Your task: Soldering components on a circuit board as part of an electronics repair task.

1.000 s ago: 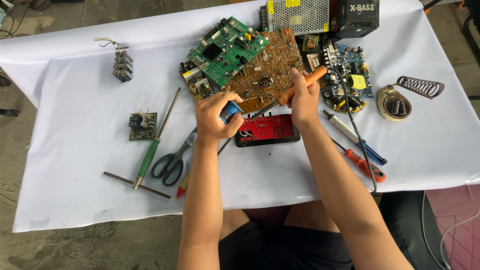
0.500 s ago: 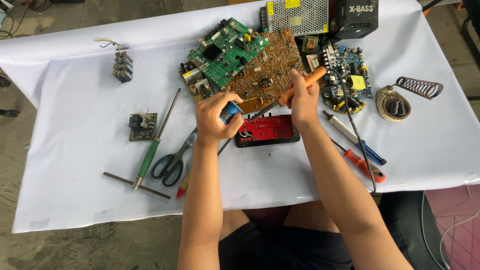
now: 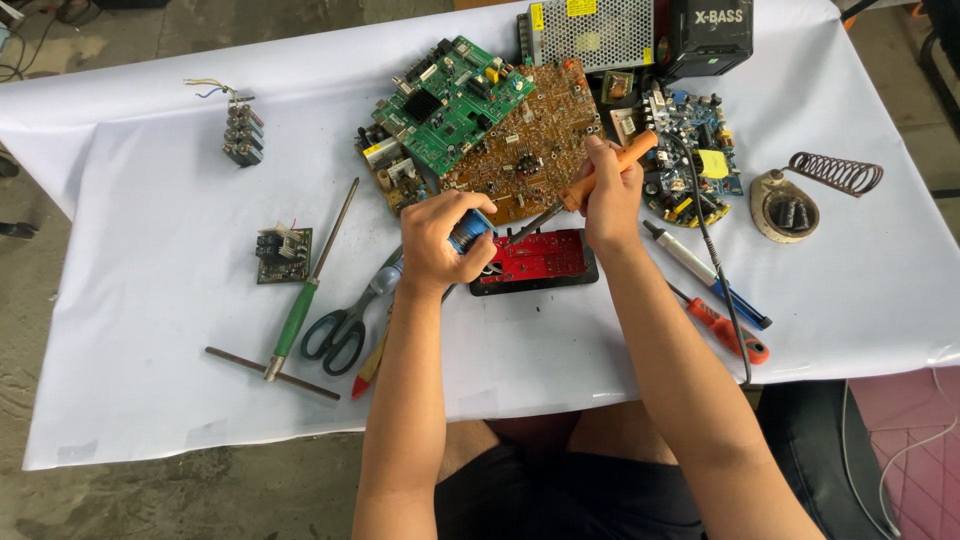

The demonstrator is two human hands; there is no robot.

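Note:
My right hand grips an orange-handled soldering iron, its tip pointing down-left onto a red circuit board in a black frame. My left hand is closed around a small blue spool of solder, held just left of the iron's tip. Both hands meet over the red board's left end. Behind them lies a brown circuit board, partly under a green circuit board.
Scissors, a green-handled screwdriver, a metal T-bar and a small green module lie left. A blue pen-like tool, orange screwdriver and a spring iron stand lie right. Metal-cased power supply and black box sit at the back.

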